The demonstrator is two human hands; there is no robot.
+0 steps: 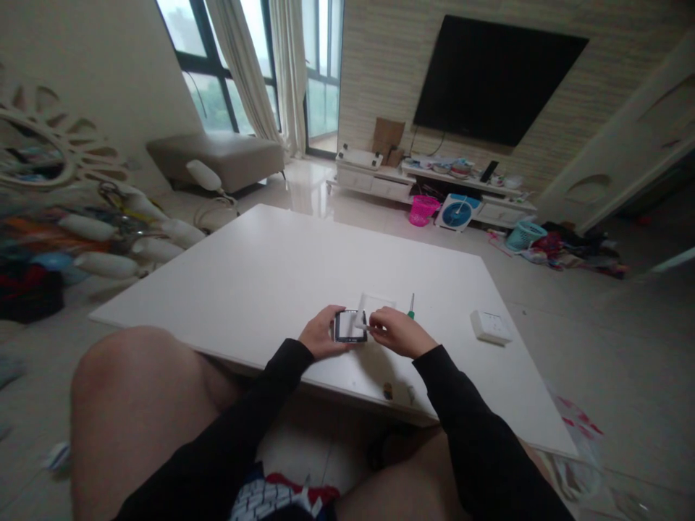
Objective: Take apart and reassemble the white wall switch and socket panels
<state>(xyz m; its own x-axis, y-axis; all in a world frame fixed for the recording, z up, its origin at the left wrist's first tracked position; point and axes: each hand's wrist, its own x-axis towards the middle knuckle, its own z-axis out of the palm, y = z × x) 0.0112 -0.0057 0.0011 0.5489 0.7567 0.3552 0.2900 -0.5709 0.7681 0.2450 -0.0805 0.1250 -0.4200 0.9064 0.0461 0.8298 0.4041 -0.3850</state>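
Observation:
My left hand (321, 333) grips a small rectangular device (342, 330) with a black border and a pale face, held at the near side of the white table (304, 260). Above its right edge, my right hand (400, 333) pinches a slim whitish piece (363, 326); its exact kind is too small to make out. A clear or whitish flat piece (380, 299) shows just behind the device. Beyond my right hand lies a screwdriver (411, 310) with a green handle, partly hidden by that hand. Nearer the table's front edge sits a tiny dark-and-yellow part (387, 391).
A white box (491, 328) stands on the table's right side. My bare knees flank the front edge. Past the table are a TV stand (374, 184), a pink basket (422, 210), a blue fan (457, 212) and a bench (222, 159). Clutter lies left.

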